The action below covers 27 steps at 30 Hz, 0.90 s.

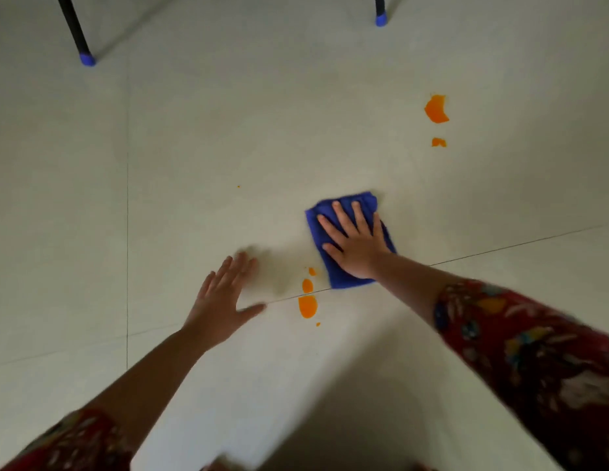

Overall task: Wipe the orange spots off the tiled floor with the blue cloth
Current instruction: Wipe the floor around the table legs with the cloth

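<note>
A folded blue cloth [340, 280] lies flat on the pale tiled floor [194, 130]. My right hand [352, 241] presses on it with fingers spread and straight. Just left of the cloth are orange spots [307, 305], a large one below a tile seam and two smaller ones above it. A bigger orange spot [436, 109] with a small one [438, 142] under it lies farther off to the upper right. A tiny orange speck [238, 186] sits alone mid-floor. My left hand [223, 302] is spread flat on or just over the floor left of the near spots, holding nothing.
Two black furniture legs with blue caps stand at the far edge, one at upper left [86, 59] and one at upper right [380, 20]. Dark tile seams cross the floor. My shadow darkens the floor near the bottom.
</note>
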Each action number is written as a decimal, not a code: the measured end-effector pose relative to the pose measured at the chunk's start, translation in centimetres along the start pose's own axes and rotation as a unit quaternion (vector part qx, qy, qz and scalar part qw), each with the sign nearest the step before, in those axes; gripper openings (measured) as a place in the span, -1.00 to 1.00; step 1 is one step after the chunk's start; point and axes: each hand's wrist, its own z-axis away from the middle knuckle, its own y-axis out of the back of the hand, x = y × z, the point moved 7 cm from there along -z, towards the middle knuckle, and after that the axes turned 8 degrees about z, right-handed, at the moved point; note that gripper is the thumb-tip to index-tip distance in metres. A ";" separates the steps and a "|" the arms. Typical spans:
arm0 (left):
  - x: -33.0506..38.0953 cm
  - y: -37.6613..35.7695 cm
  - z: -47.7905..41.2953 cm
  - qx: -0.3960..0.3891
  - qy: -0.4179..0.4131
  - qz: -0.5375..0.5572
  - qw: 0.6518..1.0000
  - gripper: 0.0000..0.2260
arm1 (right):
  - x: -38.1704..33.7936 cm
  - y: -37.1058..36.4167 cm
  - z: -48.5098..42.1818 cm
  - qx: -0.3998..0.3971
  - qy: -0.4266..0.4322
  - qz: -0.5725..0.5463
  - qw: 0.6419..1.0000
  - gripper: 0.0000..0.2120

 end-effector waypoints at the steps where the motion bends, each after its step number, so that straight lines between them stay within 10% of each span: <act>1: -0.3 -0.1 -0.3 0.017 0.006 0.020 1.000 -0.32 | -2.5 0.5 0.1 0.031 0.003 0.001 1.000 -0.39; 7: -2.6 -0.5 -0.2 0.044 -0.005 0.030 0.999 -0.42 | -8.7 -2.7 11.5 0.124 0.280 0.054 0.951 -0.54; 13: -2.6 -1.3 -0.1 0.081 -0.001 0.006 0.997 -0.46 | -1.9 -0.5 4.8 0.128 -0.036 0.005 0.991 -0.48; 20: -2.8 -1.1 0.1 0.100 -0.007 0.031 0.994 -0.49 | -10.8 -6.2 20.1 0.108 0.397 0.077 0.908 -0.53; 27: -2.7 -1.2 0.1 0.092 -0.011 0.025 0.995 -0.50 | -0.1 -2.0 9.2 0.120 -0.083 0.011 0.989 -0.46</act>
